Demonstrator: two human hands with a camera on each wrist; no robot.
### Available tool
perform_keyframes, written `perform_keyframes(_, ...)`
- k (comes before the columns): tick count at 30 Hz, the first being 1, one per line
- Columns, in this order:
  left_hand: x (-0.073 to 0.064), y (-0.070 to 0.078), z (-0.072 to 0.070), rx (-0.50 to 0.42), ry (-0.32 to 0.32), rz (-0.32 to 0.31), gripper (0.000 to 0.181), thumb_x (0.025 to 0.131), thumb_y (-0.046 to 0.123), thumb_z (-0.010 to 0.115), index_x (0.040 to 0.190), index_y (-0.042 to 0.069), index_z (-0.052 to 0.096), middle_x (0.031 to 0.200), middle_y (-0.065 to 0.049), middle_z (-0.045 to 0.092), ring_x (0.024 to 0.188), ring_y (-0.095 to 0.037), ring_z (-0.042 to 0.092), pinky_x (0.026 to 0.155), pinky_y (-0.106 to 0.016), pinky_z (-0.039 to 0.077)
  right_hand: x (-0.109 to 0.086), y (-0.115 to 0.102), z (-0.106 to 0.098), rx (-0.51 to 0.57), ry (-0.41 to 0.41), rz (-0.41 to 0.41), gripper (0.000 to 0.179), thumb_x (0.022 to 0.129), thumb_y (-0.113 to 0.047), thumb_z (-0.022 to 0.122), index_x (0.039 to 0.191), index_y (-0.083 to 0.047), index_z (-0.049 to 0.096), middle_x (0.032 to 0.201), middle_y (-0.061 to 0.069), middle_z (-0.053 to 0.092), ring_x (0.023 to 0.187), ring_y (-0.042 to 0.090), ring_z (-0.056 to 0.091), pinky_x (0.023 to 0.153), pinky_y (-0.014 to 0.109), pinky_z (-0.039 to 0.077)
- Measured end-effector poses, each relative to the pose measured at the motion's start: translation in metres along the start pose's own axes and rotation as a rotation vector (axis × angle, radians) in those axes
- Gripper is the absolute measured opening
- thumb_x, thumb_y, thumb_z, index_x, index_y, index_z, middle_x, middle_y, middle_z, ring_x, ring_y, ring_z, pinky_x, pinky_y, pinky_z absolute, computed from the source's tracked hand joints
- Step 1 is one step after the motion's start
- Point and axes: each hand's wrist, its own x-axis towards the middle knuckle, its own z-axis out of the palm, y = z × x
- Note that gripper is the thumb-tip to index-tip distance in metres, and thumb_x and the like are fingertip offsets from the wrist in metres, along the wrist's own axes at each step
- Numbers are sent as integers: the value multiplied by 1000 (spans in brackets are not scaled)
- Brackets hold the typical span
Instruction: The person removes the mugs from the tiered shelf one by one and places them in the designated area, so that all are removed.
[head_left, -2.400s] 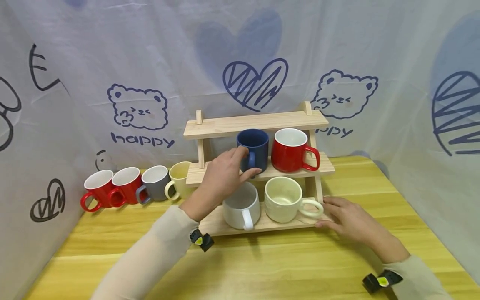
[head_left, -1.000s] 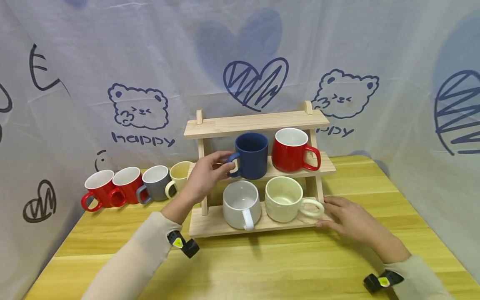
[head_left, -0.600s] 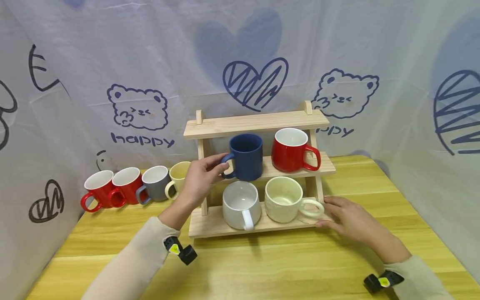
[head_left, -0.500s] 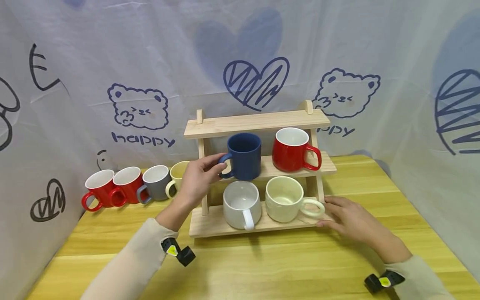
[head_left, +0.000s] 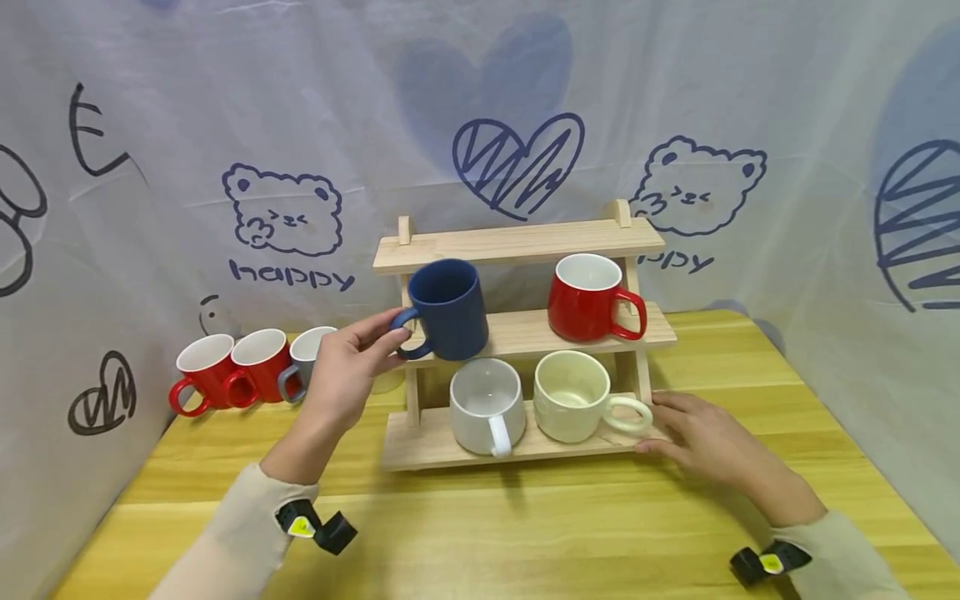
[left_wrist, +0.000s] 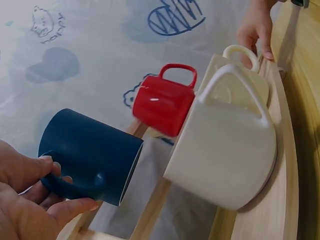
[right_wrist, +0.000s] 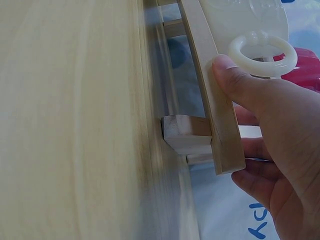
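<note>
My left hand (head_left: 345,367) pinches the handle of a dark blue mug (head_left: 452,312), which hangs slightly tilted in front of the left part of the rack's middle shelf. The left wrist view shows thumb and fingers around the handle of this blue mug (left_wrist: 90,155). On the right, my right hand (head_left: 701,437) grips the end of the lower shelf of the wooden rack (head_left: 517,243), thumb on its front edge in the right wrist view. A red mug (head_left: 585,304) stands on the middle shelf. Below stand a white mug (head_left: 483,408) and a cream mug (head_left: 570,400).
Left of the rack, two red mugs (head_left: 206,375) and a grey mug (head_left: 303,362) stand in a row on the wooden table (head_left: 487,533). A pale yellow mug (head_left: 390,381) is mostly hidden behind my left hand. A printed cloth (head_left: 360,100) hangs behind.
My left hand has shifted its hold to the blue mug's handle and moved the mug left along the middle shelf, away from the red one. The right hand stays on the rack.
</note>
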Motion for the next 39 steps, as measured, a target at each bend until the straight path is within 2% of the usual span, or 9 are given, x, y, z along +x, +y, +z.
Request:
perform_keyframes(5,-11,1,-20,-2,47,25,40,94,8,66,132,-3,59,121,-16,64,98,-15,67,82,-30,55,0,0,1,-3,11,-9,51,84,-49,73,111,-5,71,120,17,64,108,37,61,91,53,50)
perform_keyframes(10,-20,1,-37,29,108,30,42,93,10,67,131,-4,59,112,-5,67,94,-10,68,80,-27,55,0,0,1,3,19,-2,52,84,-48,73,114,-5,70,121,18,63,109,39,61,92,54,49)
perform_keyframes(13,-25,0,-46,3,143,20,43,93,8,68,132,-6,57,107,1,67,92,-9,68,79,-26,55,0,1,0,5,19,2,53,84,-48,73,116,-5,70,122,17,63,109,39,60,92,54,49)
perform_keyframes(18,-32,-1,-60,-80,180,28,48,91,8,70,133,-8,55,105,-1,68,89,-10,70,79,-27,54,0,1,0,2,18,2,52,84,-48,73,115,-5,70,122,17,63,110,39,60,92,55,49)
perform_keyframes(27,-44,-8,-83,-131,239,25,49,89,6,71,132,-9,55,101,0,70,86,-10,71,77,-26,54,0,2,2,0,15,1,51,84,-49,73,113,-7,71,122,17,63,110,39,60,92,54,49)
perform_keyframes(39,-62,-24,-103,-97,320,-37,54,86,15,75,134,-2,57,110,0,68,91,-5,68,77,-23,53,0,3,3,3,15,-1,51,85,-48,73,113,-6,71,122,18,63,110,39,60,93,54,49)
